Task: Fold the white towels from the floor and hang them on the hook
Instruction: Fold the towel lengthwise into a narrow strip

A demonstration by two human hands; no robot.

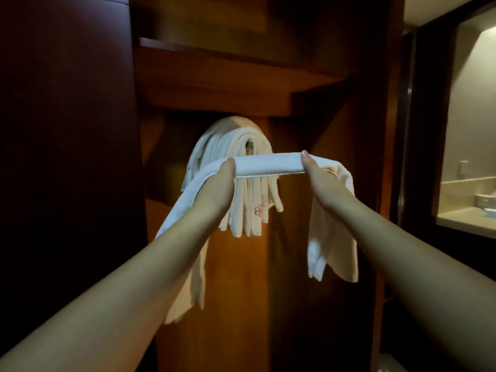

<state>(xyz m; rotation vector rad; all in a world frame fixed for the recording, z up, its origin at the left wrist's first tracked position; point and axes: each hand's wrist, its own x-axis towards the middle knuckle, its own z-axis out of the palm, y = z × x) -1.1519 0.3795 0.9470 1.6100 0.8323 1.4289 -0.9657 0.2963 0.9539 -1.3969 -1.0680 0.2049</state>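
folded towel (268, 163) stretched level between left hand (218, 181) and right hand (318, 175), each clamped round it, ends drooping outside. long axis runs left-right, crosswise to hook (249, 143) just behind and slightly above. hook already carries hung towels (241, 167). both hands about equally near.

Left hand (218, 181) and right hand (318, 175) grip folded towel (268, 164) before hung towels (241, 146).

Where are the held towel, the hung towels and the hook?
held towel (268, 165), head view, taut middle span.
hung towels (230, 140), head view, upper fold.
hook (249, 143), head view, metal tip, barely visible.
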